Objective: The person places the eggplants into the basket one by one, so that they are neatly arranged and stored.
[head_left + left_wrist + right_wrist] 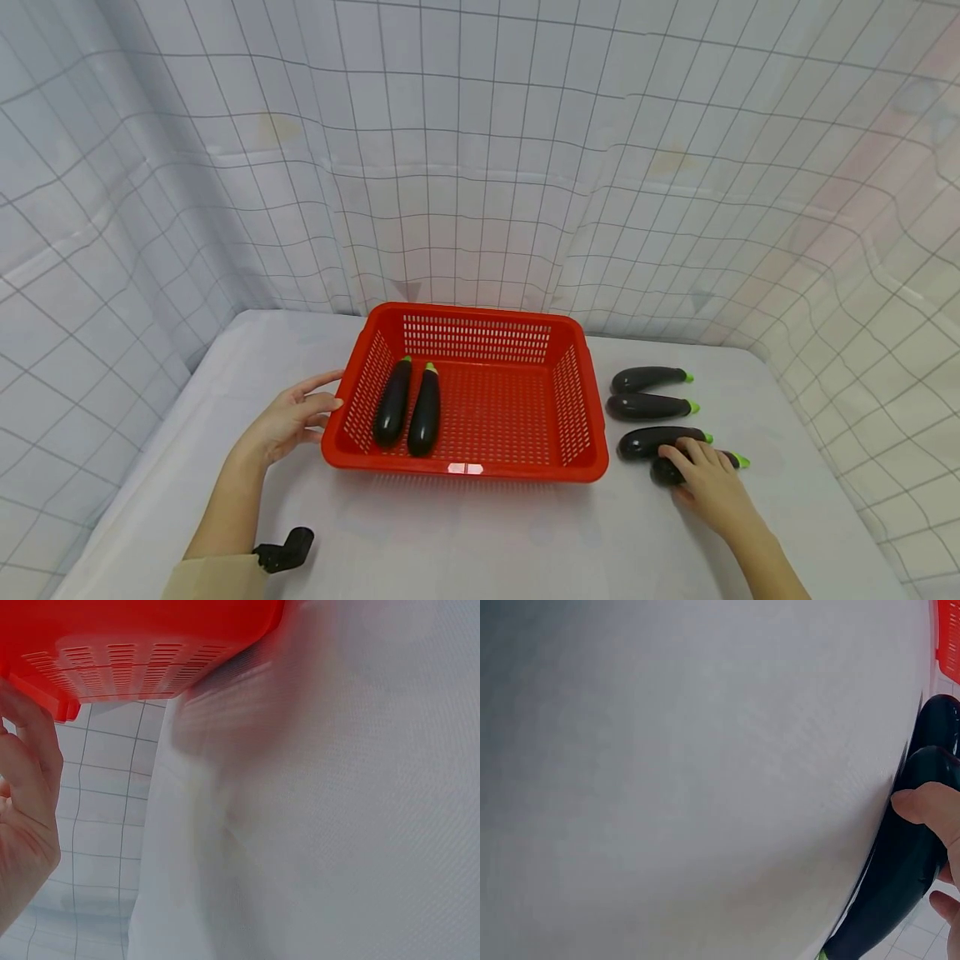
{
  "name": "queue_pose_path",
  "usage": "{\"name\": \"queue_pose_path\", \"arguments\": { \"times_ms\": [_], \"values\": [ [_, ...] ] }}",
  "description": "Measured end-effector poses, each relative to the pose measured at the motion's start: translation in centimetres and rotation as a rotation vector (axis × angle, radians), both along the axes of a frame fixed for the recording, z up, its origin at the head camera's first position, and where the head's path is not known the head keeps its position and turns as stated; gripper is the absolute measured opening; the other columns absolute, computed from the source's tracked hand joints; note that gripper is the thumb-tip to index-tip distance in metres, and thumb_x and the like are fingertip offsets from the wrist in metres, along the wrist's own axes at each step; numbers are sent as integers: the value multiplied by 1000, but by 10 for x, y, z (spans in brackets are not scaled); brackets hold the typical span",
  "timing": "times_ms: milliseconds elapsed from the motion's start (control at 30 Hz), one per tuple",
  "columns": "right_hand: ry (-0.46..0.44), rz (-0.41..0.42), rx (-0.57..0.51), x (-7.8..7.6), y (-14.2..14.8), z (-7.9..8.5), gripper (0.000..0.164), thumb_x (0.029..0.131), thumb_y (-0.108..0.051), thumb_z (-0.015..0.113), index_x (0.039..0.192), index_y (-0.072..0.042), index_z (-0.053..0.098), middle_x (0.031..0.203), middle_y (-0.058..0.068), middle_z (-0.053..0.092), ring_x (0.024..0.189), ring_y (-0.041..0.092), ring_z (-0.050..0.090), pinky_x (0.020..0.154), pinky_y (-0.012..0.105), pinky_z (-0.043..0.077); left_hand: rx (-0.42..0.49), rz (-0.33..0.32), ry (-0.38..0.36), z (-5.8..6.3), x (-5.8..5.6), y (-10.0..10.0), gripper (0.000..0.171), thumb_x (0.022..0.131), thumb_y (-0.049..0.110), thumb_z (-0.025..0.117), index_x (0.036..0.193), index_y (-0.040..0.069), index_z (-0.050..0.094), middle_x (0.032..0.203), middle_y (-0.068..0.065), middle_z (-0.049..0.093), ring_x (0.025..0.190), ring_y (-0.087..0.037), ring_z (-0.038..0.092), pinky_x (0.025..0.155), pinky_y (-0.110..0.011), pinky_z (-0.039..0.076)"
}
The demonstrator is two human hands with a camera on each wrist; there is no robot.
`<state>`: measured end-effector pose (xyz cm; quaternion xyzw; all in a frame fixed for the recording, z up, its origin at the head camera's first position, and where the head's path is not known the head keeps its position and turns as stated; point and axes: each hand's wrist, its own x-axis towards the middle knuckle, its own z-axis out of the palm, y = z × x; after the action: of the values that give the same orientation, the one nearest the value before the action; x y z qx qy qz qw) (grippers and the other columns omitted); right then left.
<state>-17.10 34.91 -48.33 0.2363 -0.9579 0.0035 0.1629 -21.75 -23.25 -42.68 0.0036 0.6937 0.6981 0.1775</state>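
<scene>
My right hand [708, 485] grips an eggplant [900, 862] on the right side of the table, thumb on the near side and fingers over the top. Its green stem end [741, 460] sticks out to the right. Just beyond it lies another dark eggplant [637, 443], close to my fingertips. A red plastic basket [465, 472] stands mid-table with two eggplants [392, 404] lying lengthwise in its left part. At the basket's left rim is my left hand [288, 421], fingers loosely extended and fingertips against the red edge [66, 712].
Two more eggplants [648, 407] lie farther back, right of the basket. A black angular object [288, 552] shows at the left wrist by the sleeve. White grid-patterned curtains [465, 167] enclose the white-covered table [465, 550] at the back and sides.
</scene>
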Motion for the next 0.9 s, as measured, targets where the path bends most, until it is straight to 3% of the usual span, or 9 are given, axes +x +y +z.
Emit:
{"name": "queue_pose_path", "arguments": {
  "times_ms": [400, 900],
  "values": [
    [57, 53, 1, -5, -4, 15, 63, 54, -13, 84, 110, -15, 55, 105, 14, 52, 96, 38, 51, 76, 54, 42, 16, -10, -4, -1, -1, 0, 62, 93, 16, 52, 144, 3, 20, 92, 5, 67, 71, -16, 64, 67, -36, 55],
    [123, 122, -4, -19, -17, 50, 62, 55, -6, 83, 110, -15, 54, 106, 15, 51, 98, 37, 48, 80, 53, 42, -15, 7, 0, -6, -2, 0, 60, 92, 18, 54, 143, 6, 25, 92, 5, 67, 72, -16, 65, 66, -35, 56]
  ]
}}
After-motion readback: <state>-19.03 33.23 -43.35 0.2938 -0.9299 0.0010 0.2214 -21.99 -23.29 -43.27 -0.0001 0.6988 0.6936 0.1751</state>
